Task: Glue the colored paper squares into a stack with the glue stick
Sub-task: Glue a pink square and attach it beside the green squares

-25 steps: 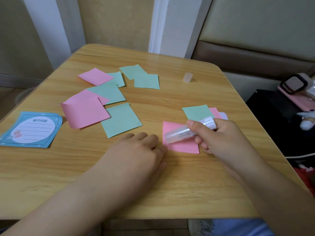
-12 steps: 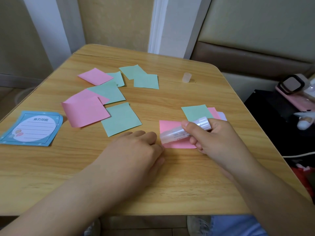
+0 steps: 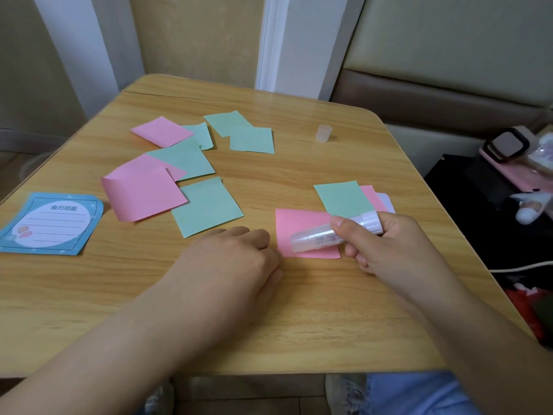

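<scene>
- Nearest: blue trousers [image 3: 416, 393] and a shoe [image 3: 341, 393] seen under the near edge of the wooden table [image 3: 299, 324].
- Left hand [image 3: 236, 265] laid palm down on the table, fingers loosely bent and gripping nothing, fingertips at the left edge of a pink paper square [image 3: 302, 232].
- Right hand [image 3: 386, 244] curled round a glue stick [image 3: 335, 235], thumb on top, fingers wrapped beneath.
- Glue stick held nearly level over the pink paper square, clear end pointing left, white base toward the right; contact of the tip with the paper could not be told.
- Pink paper square lying flat between the two hands, right part hidden under the hand and stick.
- Just behind it, a small stack [image 3: 371, 199]: green square [image 3: 342, 199] on top, pink and pale lilac edges showing at its right.
- Left of centre, a loose green square [image 3: 206, 208] beside a large pink square [image 3: 143, 194] with a curled left edge.
- At the far left edge of the table, a blue note card [image 3: 51, 223] with a white lined oval.
- Farther back, more scattered sheets: another pink one and a green one [image 3: 182, 160] overlapping, then a pink square [image 3: 161, 131] and three green ones [image 3: 251, 139] near the middle of the table.
- Translucent cap [image 3: 323, 133] standing upright alone toward the far right of the table, well apart from the papers.
- Beyond the table, beige walls and white trim; to the right, a padded seat and a dark surface with pink items [image 3: 514, 163].
</scene>
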`<move>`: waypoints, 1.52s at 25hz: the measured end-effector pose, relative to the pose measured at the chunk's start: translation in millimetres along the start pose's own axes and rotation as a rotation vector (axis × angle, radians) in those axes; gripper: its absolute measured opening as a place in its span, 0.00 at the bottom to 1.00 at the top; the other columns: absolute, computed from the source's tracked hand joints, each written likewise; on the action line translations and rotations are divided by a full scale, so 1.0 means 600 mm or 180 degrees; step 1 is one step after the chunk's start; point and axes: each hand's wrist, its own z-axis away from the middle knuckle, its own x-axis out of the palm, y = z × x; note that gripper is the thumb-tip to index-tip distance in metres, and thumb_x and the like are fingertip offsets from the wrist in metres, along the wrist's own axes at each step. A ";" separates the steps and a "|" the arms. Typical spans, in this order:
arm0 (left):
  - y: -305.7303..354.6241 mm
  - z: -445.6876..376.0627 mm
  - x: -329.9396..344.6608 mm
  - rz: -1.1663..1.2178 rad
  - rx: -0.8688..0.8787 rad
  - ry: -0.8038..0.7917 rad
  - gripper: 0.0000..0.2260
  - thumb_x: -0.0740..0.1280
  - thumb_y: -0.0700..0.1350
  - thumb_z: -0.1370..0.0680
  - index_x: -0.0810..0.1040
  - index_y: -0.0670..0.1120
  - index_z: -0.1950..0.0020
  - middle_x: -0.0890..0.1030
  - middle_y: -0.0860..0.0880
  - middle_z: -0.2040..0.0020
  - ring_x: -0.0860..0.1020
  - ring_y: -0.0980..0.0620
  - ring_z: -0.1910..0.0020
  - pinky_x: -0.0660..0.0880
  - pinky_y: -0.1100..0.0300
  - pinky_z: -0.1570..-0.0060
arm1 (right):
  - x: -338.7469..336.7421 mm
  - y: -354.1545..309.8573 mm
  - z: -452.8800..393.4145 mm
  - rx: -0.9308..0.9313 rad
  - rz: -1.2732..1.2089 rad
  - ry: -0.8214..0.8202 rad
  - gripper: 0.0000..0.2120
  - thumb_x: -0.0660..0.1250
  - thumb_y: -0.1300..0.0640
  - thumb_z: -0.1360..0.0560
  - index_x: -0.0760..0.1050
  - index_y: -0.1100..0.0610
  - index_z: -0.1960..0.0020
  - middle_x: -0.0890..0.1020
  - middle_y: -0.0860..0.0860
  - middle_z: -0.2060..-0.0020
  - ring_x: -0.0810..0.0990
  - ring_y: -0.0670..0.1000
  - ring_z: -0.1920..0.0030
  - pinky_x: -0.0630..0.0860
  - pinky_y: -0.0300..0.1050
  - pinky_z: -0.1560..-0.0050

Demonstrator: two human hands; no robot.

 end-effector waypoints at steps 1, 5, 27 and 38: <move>0.000 0.000 0.000 0.0015 0.0000 -0.0005 0.18 0.54 0.52 0.27 0.83 0.51 0.63 0.74 0.54 0.69 0.75 0.52 0.72 0.69 0.61 0.76 | -0.005 0.002 0.001 0.0021 -0.0013 0.0026 0.18 0.70 0.47 0.32 0.75 0.62 0.68 0.75 0.50 0.75 0.68 0.47 0.74 0.67 0.46 0.66; 0.000 0.000 -0.001 0.0083 0.0000 -0.0021 0.18 0.54 0.52 0.27 0.83 0.51 0.63 0.74 0.54 0.70 0.75 0.52 0.72 0.69 0.61 0.76 | -0.027 0.013 0.003 0.0097 -0.0033 0.0131 0.20 0.70 0.46 0.33 0.76 0.64 0.66 0.75 0.50 0.75 0.67 0.47 0.74 0.65 0.45 0.68; 0.000 -0.005 -0.008 0.0365 -0.0223 -0.0359 0.21 0.50 0.51 0.26 0.83 0.50 0.61 0.77 0.53 0.71 0.77 0.48 0.73 0.75 0.56 0.76 | 0.010 0.001 0.006 0.0081 -0.0246 -0.0059 0.16 0.70 0.45 0.33 0.75 0.56 0.71 0.73 0.55 0.73 0.66 0.49 0.73 0.64 0.44 0.69; -0.002 0.000 -0.021 0.0427 -0.0292 -0.0373 0.31 0.37 0.56 0.28 0.77 0.55 0.42 0.82 0.54 0.53 0.80 0.51 0.54 0.77 0.56 0.58 | 0.013 0.004 -0.007 0.0209 -0.0342 -0.0245 0.15 0.71 0.48 0.31 0.75 0.58 0.68 0.73 0.55 0.73 0.66 0.47 0.75 0.65 0.39 0.72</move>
